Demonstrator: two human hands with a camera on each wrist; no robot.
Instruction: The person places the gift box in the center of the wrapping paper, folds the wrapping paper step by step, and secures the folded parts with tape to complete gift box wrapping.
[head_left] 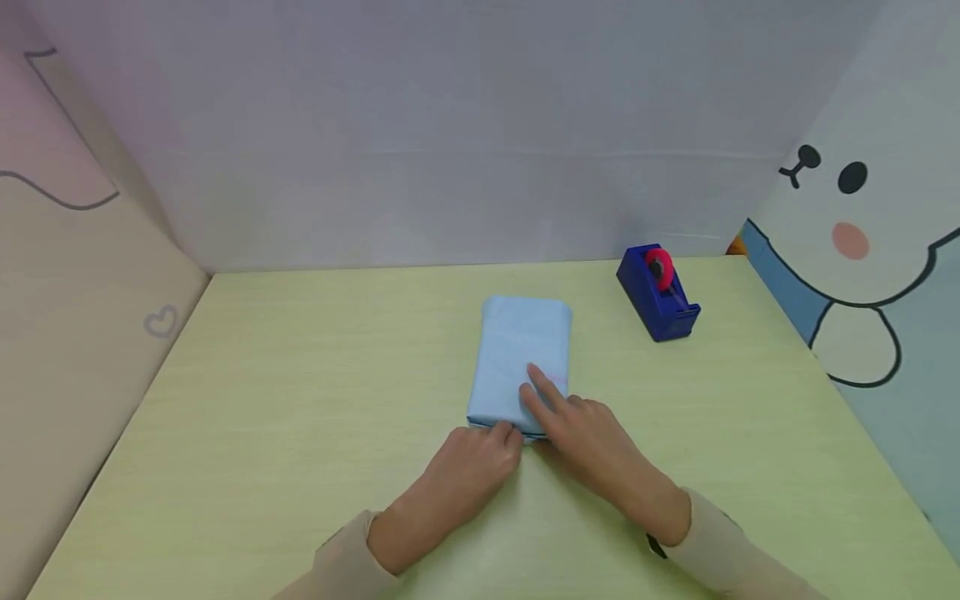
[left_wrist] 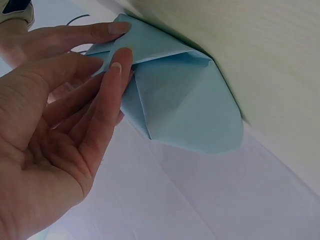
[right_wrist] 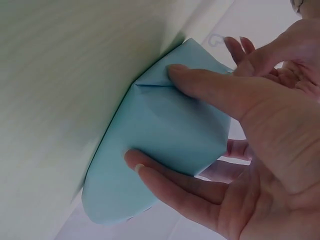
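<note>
A flat package wrapped in light blue paper [head_left: 522, 350] lies on the table, its near end facing the person. At that end the paper is creased into a pointed flap [left_wrist: 170, 95], seen in the left wrist view. My left hand [head_left: 480, 462] has its fingers curled at the near edge and pinches the folded paper there. Two fingers of my right hand [head_left: 581, 437] lie spread over the top of the package. In the right wrist view its thumb presses the end fold [right_wrist: 162, 75], so the hand grips the package between thumb and fingers.
A dark blue tape dispenser [head_left: 656, 300] with a red-cored roll stands at the back right of the pale yellow-green table [head_left: 315, 375]. A plain light wall [head_left: 450, 133] rises behind the table, and panels with cartoon prints flank it on both sides.
</note>
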